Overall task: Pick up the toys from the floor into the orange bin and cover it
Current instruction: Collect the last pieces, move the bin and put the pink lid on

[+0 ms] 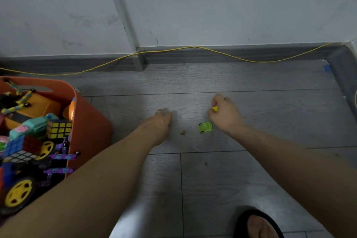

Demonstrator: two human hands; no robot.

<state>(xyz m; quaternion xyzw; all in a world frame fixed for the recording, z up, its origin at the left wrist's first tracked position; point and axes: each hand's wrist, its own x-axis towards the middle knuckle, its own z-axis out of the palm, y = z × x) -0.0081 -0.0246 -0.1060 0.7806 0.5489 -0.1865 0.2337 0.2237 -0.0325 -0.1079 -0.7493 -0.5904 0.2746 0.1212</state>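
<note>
Stretching from the grey skirting board (251, 52) to the camera, the grey wood-plank floor (222, 179) lies open between both forearms. At the left edge the rounded orange plastic bin (90, 121) stands uncovered, heaped with cubes and wheeled toys. The left hand (160, 123) has its fingers curled under; whether it holds anything cannot be told. The right hand (224, 114) pinches a small yellow piece (214, 109). Just beside that wrist sits the translucent green toy car (205, 127).
</note>
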